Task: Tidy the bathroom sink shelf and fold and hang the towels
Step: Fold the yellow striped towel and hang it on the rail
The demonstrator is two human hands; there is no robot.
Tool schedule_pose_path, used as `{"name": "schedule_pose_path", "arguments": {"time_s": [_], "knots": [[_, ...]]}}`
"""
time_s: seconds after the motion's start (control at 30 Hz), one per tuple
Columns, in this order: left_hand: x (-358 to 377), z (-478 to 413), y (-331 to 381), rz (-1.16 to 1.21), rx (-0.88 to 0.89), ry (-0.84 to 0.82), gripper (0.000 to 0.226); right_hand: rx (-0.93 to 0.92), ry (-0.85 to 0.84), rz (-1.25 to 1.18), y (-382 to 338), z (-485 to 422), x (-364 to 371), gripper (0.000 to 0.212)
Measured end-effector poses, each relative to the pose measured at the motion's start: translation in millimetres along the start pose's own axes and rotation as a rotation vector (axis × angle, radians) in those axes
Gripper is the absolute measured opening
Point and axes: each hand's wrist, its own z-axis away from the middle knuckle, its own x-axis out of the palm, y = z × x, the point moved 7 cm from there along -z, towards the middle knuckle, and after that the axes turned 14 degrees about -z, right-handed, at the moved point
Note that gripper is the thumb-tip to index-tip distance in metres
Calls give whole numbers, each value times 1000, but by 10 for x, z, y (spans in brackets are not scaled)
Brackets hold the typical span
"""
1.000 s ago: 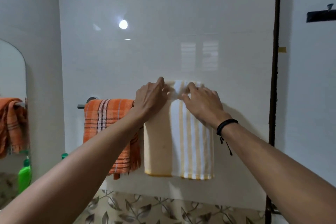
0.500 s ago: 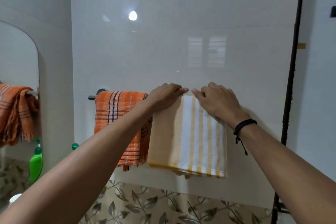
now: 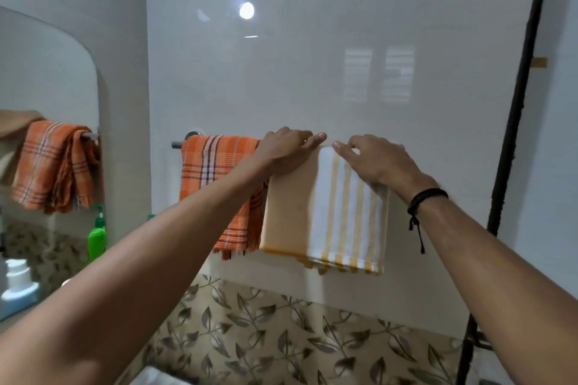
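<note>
A folded yellow-and-white striped towel [image 3: 337,216] hangs over the metal towel rail [image 3: 176,144] on the white wall. Both hands rest on its top fold. My left hand [image 3: 286,148] presses the plain yellow left part, fingers flat and together. My right hand [image 3: 372,159] lies on the striped right part, fingertips pointing left, a black cord on its wrist. The fingertips of the two hands are a small gap apart. An orange plaid towel [image 3: 209,172] hangs on the same rail just to the left, partly behind my left forearm.
A mirror [image 3: 47,78] at left reflects the orange towel. A green pump bottle [image 3: 97,236] and a blue-and-white bottle [image 3: 18,291] stand at lower left. A dark vertical pipe [image 3: 513,141] runs down the right. Leaf-patterned tiles [image 3: 281,341] cover the lower wall.
The striped towel has settled lower and flatter on the rail. Both hands went from pinching its raised top to lying on the fold, slightly apart. The view shifted left.
</note>
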Motion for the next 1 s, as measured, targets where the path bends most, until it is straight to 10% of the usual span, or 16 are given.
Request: {"name": "schedule_pose_path", "arguments": {"time_s": [0.27, 1.0], "knots": [[-21, 603, -110, 38, -51, 114, 47, -357, 423, 15, -83, 558, 83, 39], [606, 2854, -330, -138, -337, -200, 54, -299, -68, -139, -457, 1743, 1217, 30]]}}
